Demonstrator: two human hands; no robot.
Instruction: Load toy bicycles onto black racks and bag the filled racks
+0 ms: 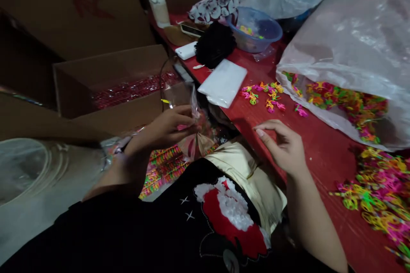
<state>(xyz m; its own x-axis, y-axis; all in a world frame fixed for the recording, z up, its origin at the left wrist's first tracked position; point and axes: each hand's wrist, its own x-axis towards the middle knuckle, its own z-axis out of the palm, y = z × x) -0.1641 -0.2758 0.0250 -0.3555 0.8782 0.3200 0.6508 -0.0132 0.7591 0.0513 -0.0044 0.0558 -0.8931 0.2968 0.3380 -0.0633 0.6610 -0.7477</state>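
Neon pink, yellow and green plastic loops [381, 192] in a tangled mix, on a red tabletop [320, 170]. Colourless transparent plastic bag [179, 98]. Pale blue translucent plastic bowl [256, 30]. White-and-maroon floral fabric bag [214, 4]. Black cloth top [112, 230] with red-and-white appliqué [229, 217] and small white stars.

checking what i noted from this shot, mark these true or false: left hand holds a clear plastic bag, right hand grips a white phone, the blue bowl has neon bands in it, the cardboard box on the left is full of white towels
Left hand holds a clear plastic bag: true.
Right hand grips a white phone: false; it holds nothing, beside the red tabletop.
Blue bowl has neon bands in it: true.
Cardboard box is full of white towels: false; it holds something red and shiny.
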